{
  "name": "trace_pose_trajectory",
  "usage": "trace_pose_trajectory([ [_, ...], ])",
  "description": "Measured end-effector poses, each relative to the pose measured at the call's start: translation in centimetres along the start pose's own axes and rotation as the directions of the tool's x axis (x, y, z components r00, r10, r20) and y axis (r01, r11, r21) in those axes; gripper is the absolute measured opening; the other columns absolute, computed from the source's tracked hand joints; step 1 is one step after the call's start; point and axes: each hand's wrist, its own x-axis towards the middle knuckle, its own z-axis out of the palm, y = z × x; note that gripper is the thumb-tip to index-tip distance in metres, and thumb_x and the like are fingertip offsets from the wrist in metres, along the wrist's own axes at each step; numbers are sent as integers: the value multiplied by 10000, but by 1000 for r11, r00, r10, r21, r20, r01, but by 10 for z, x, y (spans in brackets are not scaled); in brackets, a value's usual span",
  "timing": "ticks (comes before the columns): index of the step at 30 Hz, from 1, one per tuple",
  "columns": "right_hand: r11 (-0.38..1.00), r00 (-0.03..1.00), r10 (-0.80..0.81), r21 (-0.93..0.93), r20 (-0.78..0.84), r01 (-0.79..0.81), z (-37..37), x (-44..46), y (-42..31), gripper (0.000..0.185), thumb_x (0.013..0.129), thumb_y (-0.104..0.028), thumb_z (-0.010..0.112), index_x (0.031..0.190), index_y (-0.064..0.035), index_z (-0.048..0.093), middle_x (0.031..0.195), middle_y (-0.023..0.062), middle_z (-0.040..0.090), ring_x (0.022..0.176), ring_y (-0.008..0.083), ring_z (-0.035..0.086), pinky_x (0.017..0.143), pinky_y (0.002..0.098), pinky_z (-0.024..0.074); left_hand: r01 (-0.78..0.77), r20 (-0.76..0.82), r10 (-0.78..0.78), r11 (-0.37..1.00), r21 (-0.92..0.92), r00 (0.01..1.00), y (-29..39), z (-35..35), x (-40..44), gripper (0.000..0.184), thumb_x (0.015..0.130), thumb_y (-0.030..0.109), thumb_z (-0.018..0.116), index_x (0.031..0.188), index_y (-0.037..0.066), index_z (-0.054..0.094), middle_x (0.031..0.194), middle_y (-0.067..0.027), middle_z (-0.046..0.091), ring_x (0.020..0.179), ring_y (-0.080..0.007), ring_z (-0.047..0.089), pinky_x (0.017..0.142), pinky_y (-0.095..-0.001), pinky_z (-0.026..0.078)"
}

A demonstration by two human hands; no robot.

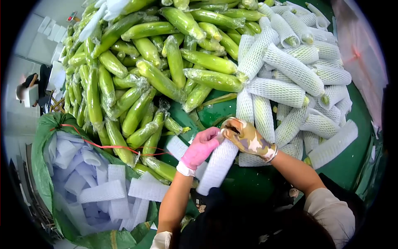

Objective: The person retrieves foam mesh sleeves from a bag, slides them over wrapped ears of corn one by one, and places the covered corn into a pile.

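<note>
While both hands meet over the green table, one white foam sleeve hangs between them, slanting down toward the wearer's body, its upper end at the fingers. Left hand, pink glove: thumb and fingers closed in a pinch on the sleeve's upper edge. Right hand, camouflage glove: fingers curled in at the same end; whether they grip the rim or sit inside its mouth, cannot tell. Nor can it be seen whether anything is inside the sleeve.

Handling, by judgement: sleeve very light, soft, springy, quick to flatten; thin netting might tear under a hard pull. Best hold likely at the rim, thumb and finger on opposite sides to spread the mouth. Corn beyond, heaped and wrapped in clear film: likely firm, heavier, a little slippery; thick middle the safer hold, loose film at the ends a poor one.

Around: sleeved corn piled ahead and to the right, just past the right hand. Green sack at left, full of loose foam pieces, red string running across from it toward the left hand.

Writing: no brand, label or lettering legible on film, foam, sack or gloves. White panels on the far wall, too small to read.
</note>
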Motion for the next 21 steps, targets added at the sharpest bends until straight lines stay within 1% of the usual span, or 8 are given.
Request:
trace_pose_trajectory([
  [4, 999, 995, -48, 3, -90, 48, 14, 3, 9, 323, 833, -228, 687, 1007, 3, 544, 885, 126, 584, 840, 256, 583, 764, 327, 470, -151, -293, 101, 977, -152, 951, 1, -6, 4, 137, 852, 123, 620, 930, 11, 620, 816, 22, 594, 732, -46, 513, 671, -199, 419],
  [5, 729, 973, 220, 652, 67, -210, 20, 0, 7, 307, 831, -227, 709, 984, -16, 548, 888, 61, 587, 820, 145, 580, 754, 266, 471, -162, -329, 95, 970, -184, 940, 3, -7, 1, 123, 851, 112, 616, 924, 14, 615, 837, 6, 609, 745, -60, 535, 690, -207, 431],
  [8, 660, 971, 237, 735, -10, -153, 21, 16, 4, 258, 830, -190, 717, 949, -43, 541, 893, 12, 573, 818, 68, 551, 732, 208, 460, -239, -266, 92, 766, -597, 960, 31, -5, -3, 256, 912, 183, 560, 1085, -4, 589, 971, -57, 625, 888, -106, 566, 823, -244, 443],
  [10, 242, 942, 333, 969, -25, -59, 20, 39, -23, 168, 860, -145, 674, 910, -64, 535, 879, -8, 572, 821, 60, 527, 725, 191, 437, -381, -267, 344, 919, -101, 900, 9, -26, 20, 378, 937, 223, 537, 1249, 12, 516, 1127, -96, 603, 1010, -151, 570, 905, -291, 444],
  [11, 252, 942, 330, 967, -58, -29, 19, 51, -20, 132, 860, -103, 650, 911, -61, 535, 874, -8, 570, 825, 63, 523, 729, 198, 436, -421, -273, 504, 853, 309, 819, -9, -39, 35, 406, 936, 221, 546, 1284, 18, 501, 1146, -91, 597, 1020, -150, 563, 906, -292, 444],
  [15, 864, 836, 84, 458, -542, 209, 37, 109, 27, 147, 813, 59, 581, 899, -45, 522, 837, 0, 549, 756, 74, 497, 670, 219, 427, -350, -405, 194, 866, -357, 893, 48, -49, 56, 291, 951, 195, 508, 1147, -14, 556, 992, -73, 633, 871, -119, 597, 746, -234, 481],
  [17, 54, 970, 55, 971, -236, 233, 30, 140, 102, 97, 860, -52, 586, 838, -86, 498, 802, 0, 546, 676, 107, 515, 628, 232, 447, -500, -453, 314, 776, -385, 835, 50, -65, 90, 255, 907, 176, 549, 1095, 8, 582, 959, -94, 641, 881, -165, 608, 772, -281, 489],
  [21, -203, 916, 368, 947, -162, 249, 29, 143, 46, 90, 889, -152, 574, 935, -76, 555, 908, 22, 608, 747, 185, 594, 691, 303, 508, -340, -478, 659, 730, 593, 581, 93, -74, 163, 214, 821, 172, 587, 991, 43, 602, 885, -165, 647, 845, -325, 632, 752, -392, 507],
])
